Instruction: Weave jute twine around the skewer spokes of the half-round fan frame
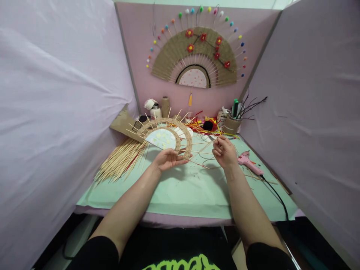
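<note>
A half-round fan frame [189, 138] of thin wooden sticks, woven with bands of brown twine, is held up over the table. Pale blue patterned material covers its half-disc centre [161, 138]. My left hand [168, 160] grips the frame from below, at its lower edge, with the fingers under the twine band. To the right of the frame, my right hand [224, 150] is closed in a pinch by the stick tips. A thin strand, apparently twine, runs between its fingers and the frame. Loose cord [206, 165] loops below on the table.
Many loose sticks [120, 159] lie on the left beside a cardboard piece [123, 125]. A pink glue gun [250, 165] with a black cable rests at right. Behind are jars [155, 111], colourful strips [198, 122] and a holder [232, 123] with pens and twigs. A decorated fan [168, 56] hangs on the back wall.
</note>
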`<state>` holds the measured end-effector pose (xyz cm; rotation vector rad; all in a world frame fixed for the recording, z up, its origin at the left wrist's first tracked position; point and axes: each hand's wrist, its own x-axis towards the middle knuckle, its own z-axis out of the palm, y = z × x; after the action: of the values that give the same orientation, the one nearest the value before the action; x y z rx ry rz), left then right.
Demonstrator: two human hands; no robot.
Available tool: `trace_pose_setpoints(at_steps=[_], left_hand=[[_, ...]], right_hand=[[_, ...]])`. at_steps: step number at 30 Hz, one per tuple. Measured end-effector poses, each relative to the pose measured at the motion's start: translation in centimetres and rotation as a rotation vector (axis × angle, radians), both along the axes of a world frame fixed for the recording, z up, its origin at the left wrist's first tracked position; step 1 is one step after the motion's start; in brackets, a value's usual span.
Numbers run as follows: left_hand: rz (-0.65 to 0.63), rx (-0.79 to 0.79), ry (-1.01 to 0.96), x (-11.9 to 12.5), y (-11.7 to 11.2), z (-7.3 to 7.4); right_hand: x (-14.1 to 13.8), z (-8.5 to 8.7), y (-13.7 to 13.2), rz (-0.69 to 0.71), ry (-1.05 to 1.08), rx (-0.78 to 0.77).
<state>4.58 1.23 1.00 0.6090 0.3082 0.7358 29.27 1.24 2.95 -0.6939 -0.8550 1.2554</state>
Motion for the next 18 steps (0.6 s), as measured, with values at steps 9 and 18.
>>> trace_pose_setpoints(at_steps=[9,18], left_hand=[[-0.062,0.012,0.01,-0.1,0.0,-0.5],[0.005,0.06,0.079,0.3,-0.2,-0.6]], right_hand=[[0.0,-0.2,0.0,0.026,-0.026,0.025],[-1.0,-0.6,0.1,0.185,0.006,-0.195]])
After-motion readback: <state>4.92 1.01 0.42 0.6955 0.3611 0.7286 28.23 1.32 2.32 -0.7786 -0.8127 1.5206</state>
